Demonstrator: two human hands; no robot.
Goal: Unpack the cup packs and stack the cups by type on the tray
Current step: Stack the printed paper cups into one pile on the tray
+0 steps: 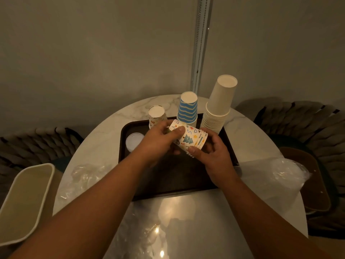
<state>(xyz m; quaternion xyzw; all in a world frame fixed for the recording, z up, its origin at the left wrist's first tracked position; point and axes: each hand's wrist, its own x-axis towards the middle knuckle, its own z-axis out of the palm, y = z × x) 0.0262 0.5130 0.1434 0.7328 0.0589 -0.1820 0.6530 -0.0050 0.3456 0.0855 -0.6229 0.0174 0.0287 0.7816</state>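
Both hands hold a short nested stack of white cups printed with trees and doodles [188,139], lying sideways above the dark tray [168,180]. My left hand [158,143] grips its base end, and my right hand [209,152] grips the rim end. On the tray's far edge stand three upside-down stacks: small patterned cups [156,114], blue striped cups [187,109] and tall plain white cups [218,107]. A stack of clear plastic cups [133,141] sits at the tray's left side.
The tray lies on a round marble table [104,139]. Crumpled clear wrappers lie at the left [82,178], the right [287,172] and the front [168,230]. A beige bin [24,199] stands at the left. Woven chairs [306,118] flank the table.
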